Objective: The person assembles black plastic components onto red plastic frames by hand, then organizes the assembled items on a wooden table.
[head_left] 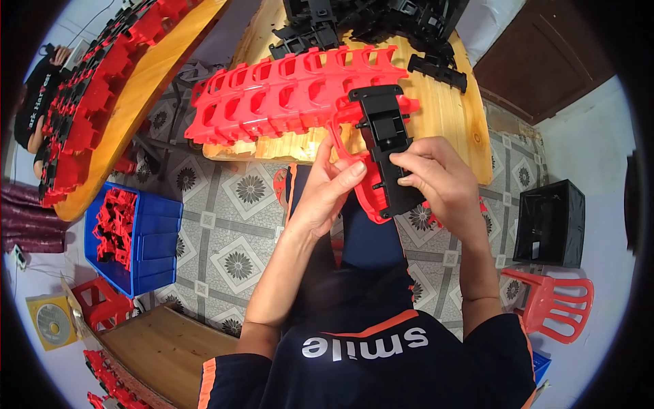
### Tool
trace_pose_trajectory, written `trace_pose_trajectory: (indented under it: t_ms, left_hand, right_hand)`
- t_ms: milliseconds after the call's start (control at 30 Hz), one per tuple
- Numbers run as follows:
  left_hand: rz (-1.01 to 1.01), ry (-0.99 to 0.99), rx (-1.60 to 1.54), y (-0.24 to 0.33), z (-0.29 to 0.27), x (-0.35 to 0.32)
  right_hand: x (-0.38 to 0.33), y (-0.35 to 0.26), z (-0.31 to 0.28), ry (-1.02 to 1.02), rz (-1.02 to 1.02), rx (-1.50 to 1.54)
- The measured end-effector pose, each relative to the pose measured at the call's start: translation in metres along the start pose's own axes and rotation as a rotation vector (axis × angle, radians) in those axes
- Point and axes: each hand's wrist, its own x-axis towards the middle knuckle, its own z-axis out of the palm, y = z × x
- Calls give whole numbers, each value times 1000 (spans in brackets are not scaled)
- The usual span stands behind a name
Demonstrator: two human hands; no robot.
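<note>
In front of me, at the near edge of the wooden table (446, 140), I hold two plastic parts together. My left hand (327, 187) is closed round the side of a red plastic frame (370, 194), its thumb lying along the rim. My right hand (439, 177) pinches the edge of a long black plastic plate (383, 112) with a raised middle and side pegs. The black plate lies lengthwise over the open side of the red frame, tilted. Whether the two are joined cannot be seen. Just beyond, rows of red frames (272, 102) stand side by side.
Black plastic parts (381, 20) are heaped at the table's back, with one black part (439, 71) apart. A blue bin (157, 238) holds red parts. Another loaded wooden table (150, 75) stands left, a person (34, 102) beyond it. Right are a black crate (552, 225) and red chair (558, 307).
</note>
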Motion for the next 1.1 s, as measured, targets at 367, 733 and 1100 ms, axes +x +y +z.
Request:
trace_pose_trajectory:
  t_ms: [367,733,1100]
  left_hand:
    - [87,-17,116,6,4,-17]
    - [268,41,281,-7,7,-8]
    - [833,400,597,28,-32,-119]
  right_hand:
    - [-5,-7,17,-75,-126,-50]
    - [48,39,81,156,334,636]
    - [-2,-4,153,-471,191,1119]
